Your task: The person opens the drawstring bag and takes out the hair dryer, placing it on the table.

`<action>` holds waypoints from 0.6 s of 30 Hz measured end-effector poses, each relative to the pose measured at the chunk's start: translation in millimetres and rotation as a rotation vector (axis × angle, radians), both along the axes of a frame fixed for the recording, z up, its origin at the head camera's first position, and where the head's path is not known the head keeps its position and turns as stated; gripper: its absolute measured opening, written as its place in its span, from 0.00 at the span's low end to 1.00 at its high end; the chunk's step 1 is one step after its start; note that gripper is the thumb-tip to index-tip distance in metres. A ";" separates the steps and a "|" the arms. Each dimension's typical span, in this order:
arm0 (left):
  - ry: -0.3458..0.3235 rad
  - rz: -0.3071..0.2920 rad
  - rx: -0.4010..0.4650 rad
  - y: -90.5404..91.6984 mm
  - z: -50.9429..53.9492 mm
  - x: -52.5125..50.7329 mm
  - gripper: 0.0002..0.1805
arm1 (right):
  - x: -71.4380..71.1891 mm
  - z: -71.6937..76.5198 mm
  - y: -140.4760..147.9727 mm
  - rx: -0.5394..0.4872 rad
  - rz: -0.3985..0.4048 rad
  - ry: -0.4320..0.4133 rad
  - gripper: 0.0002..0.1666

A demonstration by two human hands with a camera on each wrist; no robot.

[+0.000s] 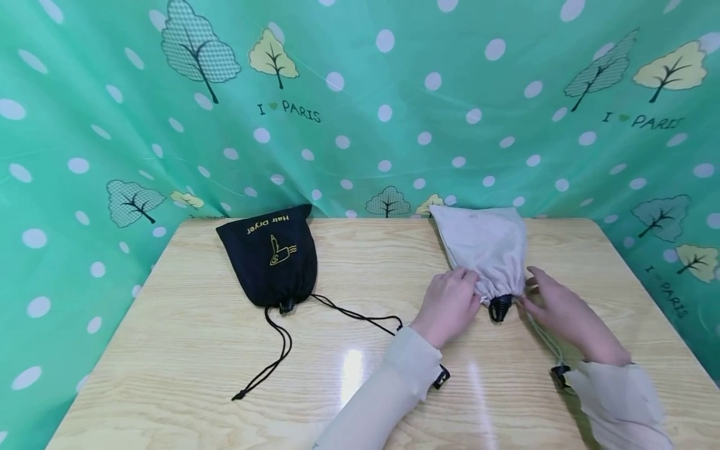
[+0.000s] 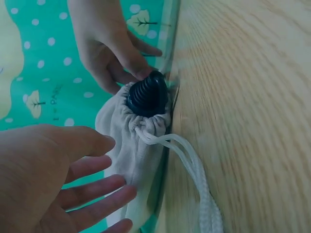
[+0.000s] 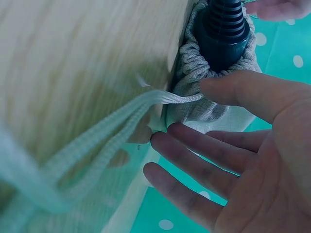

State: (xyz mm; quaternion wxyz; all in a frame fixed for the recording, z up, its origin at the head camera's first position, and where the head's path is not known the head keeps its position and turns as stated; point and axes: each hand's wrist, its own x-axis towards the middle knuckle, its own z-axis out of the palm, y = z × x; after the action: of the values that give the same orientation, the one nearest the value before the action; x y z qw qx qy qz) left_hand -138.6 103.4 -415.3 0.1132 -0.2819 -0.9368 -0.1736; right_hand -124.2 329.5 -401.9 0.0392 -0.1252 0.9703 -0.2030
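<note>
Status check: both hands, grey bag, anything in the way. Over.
Left hand and right hand: fingers spread, flanking grey bag. Mouth gathered, black ribbed piece sticking out. Possible snag: black drawstring near left wrist.

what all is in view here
table: one, light wood, lower centre
patterned cloth: one, green, behind table
black bag: one, black, gold print, table's left
grey bag: one, light grey, table's right
ribbed piece: one, black, grey bag's mouth
small piece: one, black, black bag's mouth
dark cords: two loops, black, at black bag
pale cords: two loops, whitish, at grey bag
sleeves: two, pale, above table's front
left hand: one, bare, grey bag's left
right hand: one, bare, grey bag's right
</note>
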 end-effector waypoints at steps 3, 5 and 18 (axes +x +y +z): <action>-0.006 -0.004 0.021 -0.6 -3.0 -2.1 0.14 | -0.4 -1.3 -1.3 0.004 0.007 0.010 0.34; -0.009 -0.011 0.036 -0.5 -3.9 -3.6 0.16 | -0.6 -1.1 -1.6 0.007 0.016 0.023 0.34; -0.080 0.044 0.014 8.5 -2.4 -0.3 0.22 | -2.1 -3.5 -1.8 0.031 0.047 0.062 0.20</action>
State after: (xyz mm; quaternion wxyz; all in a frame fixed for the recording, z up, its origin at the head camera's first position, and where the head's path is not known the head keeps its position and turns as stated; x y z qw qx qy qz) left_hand -138.9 111.9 -417.7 0.0814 -0.2535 -0.9452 -0.1887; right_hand -126.3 327.7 -405.4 0.0156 -0.1534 0.9710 -0.1828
